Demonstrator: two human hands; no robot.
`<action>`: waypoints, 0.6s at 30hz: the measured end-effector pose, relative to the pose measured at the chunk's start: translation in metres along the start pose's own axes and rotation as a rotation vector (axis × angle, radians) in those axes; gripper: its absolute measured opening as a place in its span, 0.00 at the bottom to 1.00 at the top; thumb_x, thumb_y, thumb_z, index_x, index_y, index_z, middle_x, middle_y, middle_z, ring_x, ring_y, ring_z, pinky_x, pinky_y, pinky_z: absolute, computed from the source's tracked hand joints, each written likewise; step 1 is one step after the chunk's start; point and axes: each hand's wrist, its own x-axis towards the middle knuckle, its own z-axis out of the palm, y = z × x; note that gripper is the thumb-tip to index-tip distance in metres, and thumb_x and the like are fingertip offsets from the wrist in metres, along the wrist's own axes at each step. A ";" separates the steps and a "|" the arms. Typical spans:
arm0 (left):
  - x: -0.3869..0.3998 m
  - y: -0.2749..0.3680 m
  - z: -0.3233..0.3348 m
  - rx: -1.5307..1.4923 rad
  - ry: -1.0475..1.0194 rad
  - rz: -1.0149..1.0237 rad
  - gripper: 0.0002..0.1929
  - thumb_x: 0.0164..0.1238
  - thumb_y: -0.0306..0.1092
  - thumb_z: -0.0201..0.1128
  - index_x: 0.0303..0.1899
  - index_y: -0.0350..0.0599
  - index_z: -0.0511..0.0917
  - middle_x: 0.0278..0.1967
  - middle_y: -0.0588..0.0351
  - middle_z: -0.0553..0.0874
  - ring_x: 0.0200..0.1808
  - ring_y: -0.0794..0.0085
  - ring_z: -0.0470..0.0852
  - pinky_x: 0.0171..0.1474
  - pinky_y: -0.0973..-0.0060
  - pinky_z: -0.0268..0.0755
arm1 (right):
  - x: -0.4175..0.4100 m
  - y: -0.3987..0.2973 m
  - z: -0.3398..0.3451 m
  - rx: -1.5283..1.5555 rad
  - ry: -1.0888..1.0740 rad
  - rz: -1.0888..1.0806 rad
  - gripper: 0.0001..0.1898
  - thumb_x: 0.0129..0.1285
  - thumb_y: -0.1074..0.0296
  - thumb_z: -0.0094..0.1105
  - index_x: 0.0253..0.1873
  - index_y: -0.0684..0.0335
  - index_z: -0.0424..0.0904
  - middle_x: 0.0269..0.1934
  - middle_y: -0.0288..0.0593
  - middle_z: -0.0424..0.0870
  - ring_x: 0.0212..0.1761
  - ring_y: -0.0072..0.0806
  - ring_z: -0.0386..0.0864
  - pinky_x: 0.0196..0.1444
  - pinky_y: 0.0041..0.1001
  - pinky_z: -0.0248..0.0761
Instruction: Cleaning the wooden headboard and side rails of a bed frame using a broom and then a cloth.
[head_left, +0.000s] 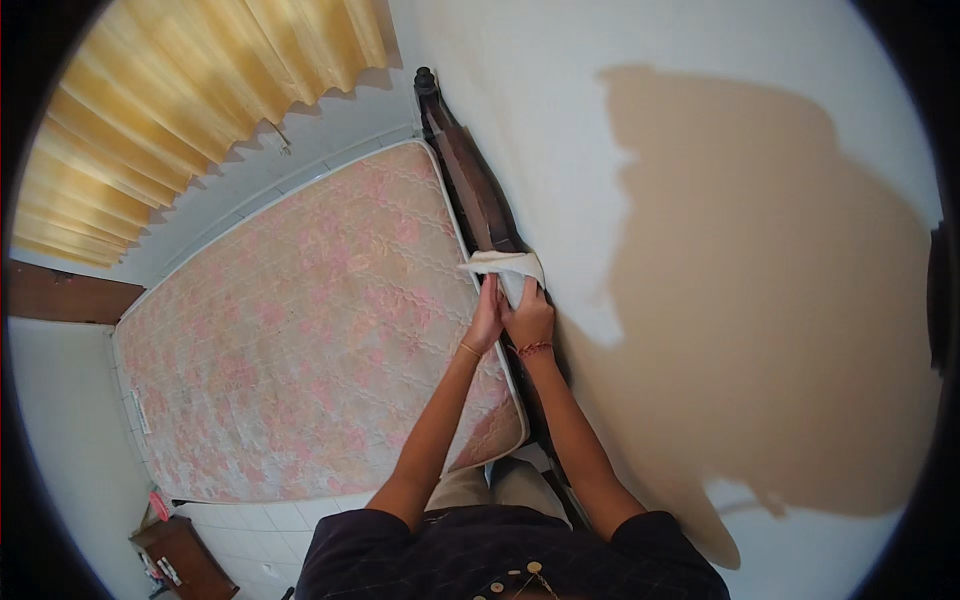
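Note:
A white cloth (517, 264) lies bunched over the top rail of a dark wooden headboard (469, 176). My right hand (530, 315) grips the near part of the cloth with bent fingers. Close beside it, my left hand (489, 315) holds the cloth's lower left side, its fingers pointing away from me. The cloth hides part of the rail and some fingertips. Against the headboard is a bare mattress (300, 322) with a faded pink floral pattern and white piping.
A white wall (555, 97) rises close behind the headboard, with a large shadow on it. Yellow curtains (225, 75) hang beyond the mattress. A small brown wooden cabinet (191, 559) stands on the white tiled floor (262, 529) at the lower left. A turned post (425, 81) tops the headboard's far end.

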 end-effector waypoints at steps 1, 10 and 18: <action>0.003 0.005 0.001 -0.024 -0.092 -0.024 0.27 0.68 0.48 0.32 0.62 0.41 0.46 0.62 0.56 0.53 0.62 0.74 0.54 0.63 0.77 0.43 | 0.003 0.001 0.003 0.032 -0.020 0.000 0.23 0.44 0.62 0.61 0.43 0.67 0.63 0.31 0.60 0.74 0.28 0.53 0.74 0.28 0.41 0.70; 0.032 -0.013 -0.022 -0.064 -0.134 -0.056 0.27 0.66 0.52 0.35 0.62 0.50 0.48 0.59 0.58 0.60 0.59 0.70 0.60 0.60 0.73 0.51 | 0.029 -0.004 -0.004 0.291 -0.109 -0.030 0.24 0.42 0.68 0.57 0.46 0.67 0.62 0.34 0.62 0.74 0.37 0.54 0.73 0.39 0.42 0.67; -0.010 -0.078 -0.013 0.072 0.041 -0.060 0.29 0.65 0.54 0.35 0.61 0.47 0.49 0.60 0.56 0.59 0.60 0.67 0.59 0.61 0.72 0.49 | -0.020 0.038 -0.014 0.432 -0.164 0.127 0.23 0.44 0.62 0.57 0.46 0.67 0.64 0.33 0.61 0.75 0.38 0.54 0.73 0.39 0.41 0.67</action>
